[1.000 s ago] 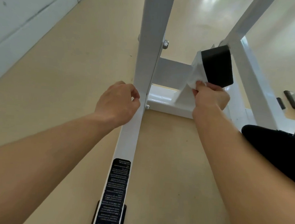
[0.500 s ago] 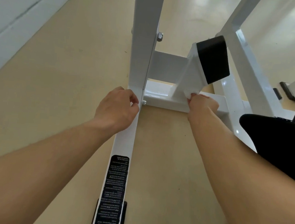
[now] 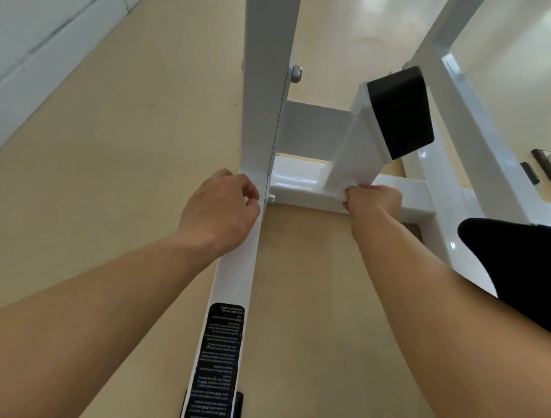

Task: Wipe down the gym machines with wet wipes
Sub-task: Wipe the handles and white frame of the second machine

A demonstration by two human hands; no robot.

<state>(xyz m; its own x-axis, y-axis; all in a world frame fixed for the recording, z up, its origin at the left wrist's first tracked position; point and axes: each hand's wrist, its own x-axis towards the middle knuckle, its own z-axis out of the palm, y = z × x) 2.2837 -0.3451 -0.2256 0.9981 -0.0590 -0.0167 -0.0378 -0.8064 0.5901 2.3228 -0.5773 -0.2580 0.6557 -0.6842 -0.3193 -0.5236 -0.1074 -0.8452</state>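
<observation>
Tan glossy floor [image 3: 106,162], pale wall [image 3: 34,25] at left, light glare far ahead

Bright, even daylight, no hard shadows. Strong glare on the glossy floor [image 3: 375,9] in the upper centre and upper right, nearly blown out. Small specular highlights on the white machine frame [image 3: 298,177] at the cross bar and on the right rail. White on white: the wet wipe [image 3: 341,185] under the right hand [image 3: 373,200] barely separates from the paint. Wide-angle stretch at the edges: wall skirting [image 3: 48,59] bends in the upper left, forearms balloon at the bottom corners. Right edge soft. Label [image 3: 218,369] print too small to read.
</observation>
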